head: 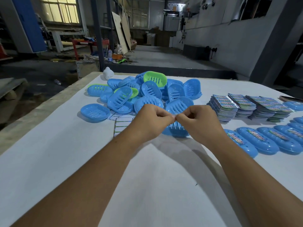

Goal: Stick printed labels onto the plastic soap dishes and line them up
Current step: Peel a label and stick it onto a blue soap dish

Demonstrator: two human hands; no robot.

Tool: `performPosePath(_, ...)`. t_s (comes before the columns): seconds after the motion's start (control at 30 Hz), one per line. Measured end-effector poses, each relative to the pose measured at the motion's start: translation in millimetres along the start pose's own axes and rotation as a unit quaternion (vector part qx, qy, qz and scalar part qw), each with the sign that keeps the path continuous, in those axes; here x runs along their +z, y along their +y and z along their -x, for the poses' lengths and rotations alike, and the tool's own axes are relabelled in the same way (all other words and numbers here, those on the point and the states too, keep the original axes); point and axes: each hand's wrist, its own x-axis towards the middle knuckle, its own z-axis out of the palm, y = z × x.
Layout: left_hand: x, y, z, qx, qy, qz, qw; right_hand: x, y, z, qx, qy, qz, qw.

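My left hand (pixel 151 119) and my right hand (pixel 199 121) meet fingertip to fingertip above a blue soap dish (pixel 176 131) lying on the white table (pixel 147 169). Both pinch something small between thumb and fingers; it is too small and hidden to name, likely a label. A pile of blue and green soap dishes (pixel 147 94) lies behind the hands. Stacks of printed labels (pixel 249 106) sit at the right. A row of labelled blue dishes (pixel 262 140) lines up along the right side. An emptied label backing sheet (pixel 122 125) lies under my left wrist.
A single blue dish (pixel 95 112) lies apart at the pile's left. A white rounded object (pixel 108 73) stands at the table's far edge. A dark flat object (pixel 291 98) lies at the far right. Beyond the table is a workshop floor with boards and machinery.
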Motion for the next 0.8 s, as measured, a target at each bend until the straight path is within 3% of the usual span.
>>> performPosePath(0.23, 3.2, -4.5, -2.5, -0.037, 0.0, 0.055, 0.998, 0.2, 2.7, -0.3, -0.015, -0.01, -0.02, 1.0)
performPosePath(0.47, -0.1, -5.8, -7.1, -0.046, 0.049, 0.076, 0.995, -1.5, 2.1, 0.6, -0.073, -0.061, -0.036, 0.995)
performPosePath(0.63, 1.1, -8.9, -11.5, -0.055, 0.089, 0.108, 0.989, -3.4, 11.7, -8.5, 0.011, 0.0, -0.042, 0.999)
performPosePath(0.8, 3.0, -12.2, -14.6, -0.062, 0.078, 0.094, 0.991, -4.8, 14.9, -10.8, 0.06, -0.02, -0.085, 0.994)
